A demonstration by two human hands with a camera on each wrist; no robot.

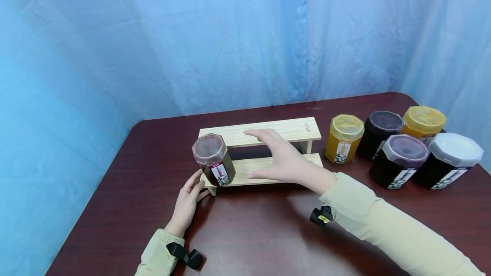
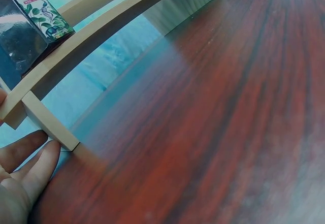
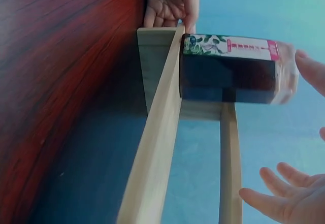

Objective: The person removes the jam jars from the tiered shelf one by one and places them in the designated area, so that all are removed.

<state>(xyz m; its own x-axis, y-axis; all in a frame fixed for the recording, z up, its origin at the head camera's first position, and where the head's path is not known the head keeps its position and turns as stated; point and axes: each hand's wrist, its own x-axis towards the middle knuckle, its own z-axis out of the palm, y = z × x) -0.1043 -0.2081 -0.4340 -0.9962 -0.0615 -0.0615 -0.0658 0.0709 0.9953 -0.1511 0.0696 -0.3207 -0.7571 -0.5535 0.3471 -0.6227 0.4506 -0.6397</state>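
Observation:
A dark jar (image 1: 213, 159) with a clear purple-tinted lid stands on the lower step of a two-step wooden rack (image 1: 291, 129), at its left end. The jar (image 3: 231, 69) shows sideways in the right wrist view, and its label (image 2: 38, 8) in the left wrist view. My right hand (image 1: 281, 156) hovers open over the rack's middle, fingers spread, holding nothing. My left hand (image 1: 188, 201) rests on the table with straight fingers (image 2: 28, 158) touching the rack's front left leg (image 2: 51, 127).
Several more jars stand right of the rack: a yellow one (image 1: 344, 138), a dark one (image 1: 379, 133), another yellow (image 1: 423, 122), a purple-lidded one (image 1: 399, 161) and a white-lidded one (image 1: 449, 160). Blue cloth (image 1: 230, 37) hangs behind the dark red table (image 1: 261, 233).

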